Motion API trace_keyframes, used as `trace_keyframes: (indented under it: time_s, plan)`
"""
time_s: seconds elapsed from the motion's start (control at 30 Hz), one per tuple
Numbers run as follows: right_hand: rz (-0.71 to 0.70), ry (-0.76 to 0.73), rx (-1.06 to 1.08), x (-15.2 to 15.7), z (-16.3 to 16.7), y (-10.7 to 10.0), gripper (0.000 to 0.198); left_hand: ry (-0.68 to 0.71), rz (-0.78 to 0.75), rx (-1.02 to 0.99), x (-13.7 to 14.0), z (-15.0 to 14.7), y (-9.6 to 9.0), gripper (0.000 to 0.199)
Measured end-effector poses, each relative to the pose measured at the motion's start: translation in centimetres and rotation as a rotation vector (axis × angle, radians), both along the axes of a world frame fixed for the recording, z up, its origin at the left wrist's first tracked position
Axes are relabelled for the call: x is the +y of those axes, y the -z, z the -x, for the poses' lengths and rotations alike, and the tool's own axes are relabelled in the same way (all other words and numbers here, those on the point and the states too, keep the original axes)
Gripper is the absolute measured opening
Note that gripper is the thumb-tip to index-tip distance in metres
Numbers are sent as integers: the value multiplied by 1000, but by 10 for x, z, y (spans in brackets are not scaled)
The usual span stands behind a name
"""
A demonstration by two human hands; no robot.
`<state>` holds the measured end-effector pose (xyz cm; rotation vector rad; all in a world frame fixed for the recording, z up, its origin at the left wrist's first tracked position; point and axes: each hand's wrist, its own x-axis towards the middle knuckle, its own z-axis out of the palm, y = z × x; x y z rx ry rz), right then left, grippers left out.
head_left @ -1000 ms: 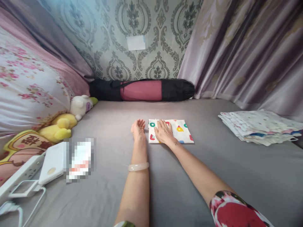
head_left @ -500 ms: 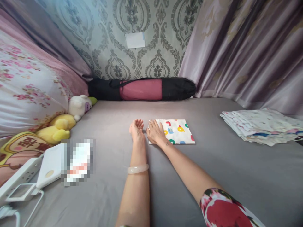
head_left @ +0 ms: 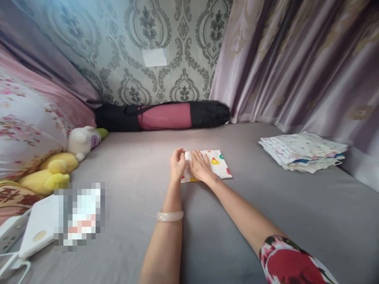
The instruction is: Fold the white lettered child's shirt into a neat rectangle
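A small folded white cloth printed with coloured shapes lies on the grey bed sheet ahead of me. My right hand rests flat on its left part, fingers spread. My left hand has its fingers curled at the cloth's left edge, touching it; whether it pinches the fabric is unclear. A pale bangle sits on my left wrist.
A stack of folded printed cloths lies at the right by the curtain. A black and pink roll bag lies along the wall. Plush toys, a floral pillow and a white power strip are at the left.
My left hand has moved right from the bare sheet onto the cloth's left edge. The right hand stays on the cloth. The view has shifted to the right.
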<state>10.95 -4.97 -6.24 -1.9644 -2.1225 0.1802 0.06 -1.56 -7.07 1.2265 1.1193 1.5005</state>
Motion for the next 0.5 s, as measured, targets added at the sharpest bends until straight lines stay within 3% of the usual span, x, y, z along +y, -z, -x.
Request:
trace_keyframes:
  time_s: [0.13, 0.3, 0.5]
  plan:
    - [-12, 12, -67, -5, -17, 7, 56, 68, -80, 302, -6, -14, 10, 33]
    - [-33, 25, -55, -7, -17, 12, 54, 78, -68, 656, -12, -18, 17, 38]
    - [-45, 27, -26, -8, -16, 12, 53, 79, -114, 805, -10, -17, 21, 38]
